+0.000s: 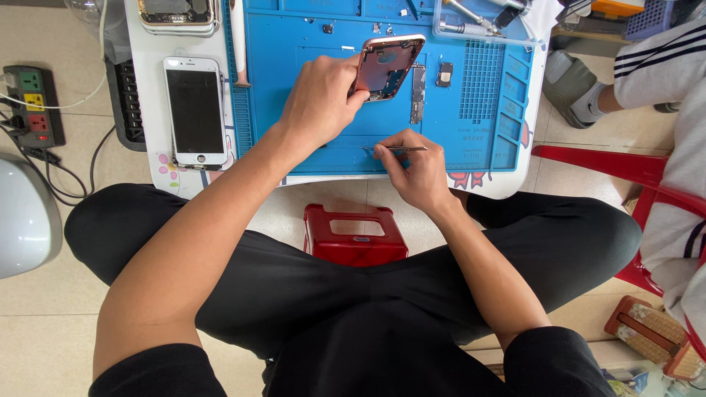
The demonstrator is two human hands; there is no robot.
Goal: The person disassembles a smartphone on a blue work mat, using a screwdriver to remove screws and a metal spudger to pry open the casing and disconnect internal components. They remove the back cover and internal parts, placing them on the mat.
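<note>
A detached phone screen is lying at the counter's left edge. The left hand is pinching an opened phone housing tilted above the blue mat; it may be slipping. The right hand is squeezing tweezers, risking flicking tiny parts away.

**Open phone shell and tweezers over the blue mat**

The phone shell is a pink-rimmed back housing with its screen removed, so the dark inner parts show. It is tilted, lifted off the blue mat near the mat's middle, toward the far edge. The tweezers are thin and silver, lying nearly level with the tip pointing left, just above the mat's near edge.
</note>
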